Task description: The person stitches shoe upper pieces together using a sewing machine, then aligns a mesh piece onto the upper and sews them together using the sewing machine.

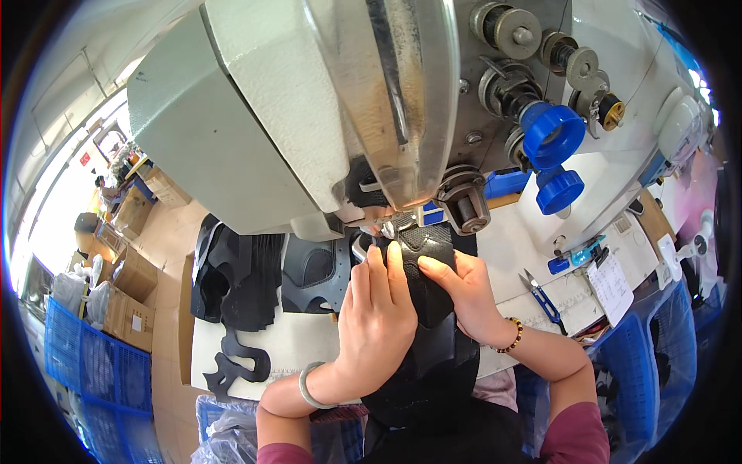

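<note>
A black shoe upper (427,290), partly mesh and partly smooth, lies under the needle area of a sewing machine (267,116). My left hand (372,321) grips its left edge, the fingers together and their tips close to the presser foot; the left thumb is hidden. On the opposite edge my right hand (466,298) pinches the upper, thumb on top and the other fingers mostly out of sight. The upper's lower part hangs toward my lap. The machine head covers the needle itself.
Left of my hands are stacked black cut pieces (239,271) and a loose curvy black piece (238,363). Blue-handled snips (543,301) and a written sheet (610,288) lie at right. Blue crates (97,352) and cardboard boxes (127,317) stand on the left floor.
</note>
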`<act>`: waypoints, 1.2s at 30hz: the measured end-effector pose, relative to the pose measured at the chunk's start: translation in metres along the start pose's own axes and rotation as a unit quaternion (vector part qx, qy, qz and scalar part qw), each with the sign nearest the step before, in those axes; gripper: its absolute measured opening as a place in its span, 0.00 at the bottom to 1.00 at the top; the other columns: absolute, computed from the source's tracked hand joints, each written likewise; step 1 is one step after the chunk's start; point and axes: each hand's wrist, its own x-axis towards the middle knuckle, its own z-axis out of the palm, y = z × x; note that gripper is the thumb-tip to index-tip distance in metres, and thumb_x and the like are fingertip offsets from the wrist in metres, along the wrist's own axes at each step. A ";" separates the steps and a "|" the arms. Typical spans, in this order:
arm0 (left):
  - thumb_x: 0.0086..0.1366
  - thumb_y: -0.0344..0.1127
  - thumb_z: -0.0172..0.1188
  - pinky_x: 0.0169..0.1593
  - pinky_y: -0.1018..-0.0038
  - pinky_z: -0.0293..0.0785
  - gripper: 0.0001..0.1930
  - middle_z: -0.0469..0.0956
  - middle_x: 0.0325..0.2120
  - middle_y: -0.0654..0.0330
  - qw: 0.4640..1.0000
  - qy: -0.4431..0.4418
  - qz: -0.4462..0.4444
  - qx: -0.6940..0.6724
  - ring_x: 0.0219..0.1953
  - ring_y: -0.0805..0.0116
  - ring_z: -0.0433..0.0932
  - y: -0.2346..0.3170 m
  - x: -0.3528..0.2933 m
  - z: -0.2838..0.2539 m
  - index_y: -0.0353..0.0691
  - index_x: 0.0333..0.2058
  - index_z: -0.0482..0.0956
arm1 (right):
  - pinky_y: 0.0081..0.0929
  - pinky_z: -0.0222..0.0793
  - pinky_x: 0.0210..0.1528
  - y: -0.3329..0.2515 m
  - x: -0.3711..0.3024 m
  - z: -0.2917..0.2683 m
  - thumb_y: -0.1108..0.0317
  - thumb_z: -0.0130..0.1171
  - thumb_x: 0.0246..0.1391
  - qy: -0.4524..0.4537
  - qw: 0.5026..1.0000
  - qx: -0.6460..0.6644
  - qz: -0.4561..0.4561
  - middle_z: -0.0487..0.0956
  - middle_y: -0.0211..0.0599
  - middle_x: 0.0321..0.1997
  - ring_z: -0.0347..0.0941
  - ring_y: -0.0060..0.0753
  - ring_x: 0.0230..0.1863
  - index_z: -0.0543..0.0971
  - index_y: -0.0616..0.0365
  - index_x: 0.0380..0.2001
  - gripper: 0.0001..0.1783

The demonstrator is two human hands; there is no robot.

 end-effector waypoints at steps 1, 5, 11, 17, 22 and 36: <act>0.43 0.24 0.55 0.36 0.77 0.74 0.24 0.71 0.41 0.41 1.000 0.001 0.001 -0.002 0.36 0.59 0.70 0.003 0.002 0.000 0.20 0.43 0.72 | 0.14 0.67 0.37 -0.002 0.002 -0.002 0.69 0.52 0.59 0.001 1.000 -0.001 -0.001 0.78 0.28 0.37 0.70 0.12 0.35 0.75 0.66 0.43 0.13; 0.46 0.24 0.54 0.36 0.77 0.74 0.22 0.73 0.38 0.39 0.998 -0.015 -0.012 0.064 0.37 0.59 0.72 0.010 0.006 -0.004 0.19 0.42 0.72 | 0.13 0.68 0.35 -0.005 0.008 -0.003 0.68 0.54 0.57 0.003 1.000 -0.023 0.010 0.79 0.30 0.34 0.71 0.12 0.32 0.77 0.67 0.39 0.12; 0.58 0.31 0.55 0.38 0.76 0.74 0.17 0.74 0.36 0.40 0.987 -0.037 -0.026 0.157 0.40 0.56 0.72 0.027 0.011 0.001 0.19 0.40 0.73 | 0.13 0.69 0.33 -0.010 0.017 -0.012 0.70 0.57 0.53 0.009 0.999 -0.002 0.037 0.80 0.31 0.31 0.73 0.13 0.29 0.79 0.65 0.35 0.10; 0.58 0.33 0.56 0.43 0.71 0.73 0.16 0.76 0.31 0.40 0.998 0.051 0.035 0.027 0.40 0.51 0.74 0.004 -0.002 -0.010 0.18 0.32 0.75 | 0.12 0.68 0.32 -0.024 0.018 -0.012 0.70 0.59 0.52 0.003 0.999 -0.032 0.031 0.80 0.32 0.30 0.73 0.14 0.29 0.80 0.66 0.34 0.10; 0.44 0.21 0.56 0.50 0.64 0.69 0.24 0.72 0.44 0.55 0.952 0.000 -0.006 -0.307 0.47 0.56 0.71 -0.040 -0.007 -0.001 0.37 0.44 0.77 | 0.14 0.68 0.33 -0.022 0.023 -0.026 0.69 0.59 0.52 0.002 0.998 -0.056 0.012 0.80 0.31 0.31 0.73 0.15 0.30 0.80 0.67 0.34 0.11; 0.42 0.23 0.68 0.44 0.70 0.81 0.13 0.75 0.34 0.60 0.892 0.252 0.255 -0.275 0.39 0.63 0.77 -0.058 -0.017 0.053 0.35 0.31 0.82 | 0.11 0.43 0.03 -0.036 0.005 -0.071 0.56 0.51 0.59 -0.157 0.969 -0.091 0.165 0.63 0.26 0.06 0.62 0.19 0.03 0.61 0.53 0.18 0.21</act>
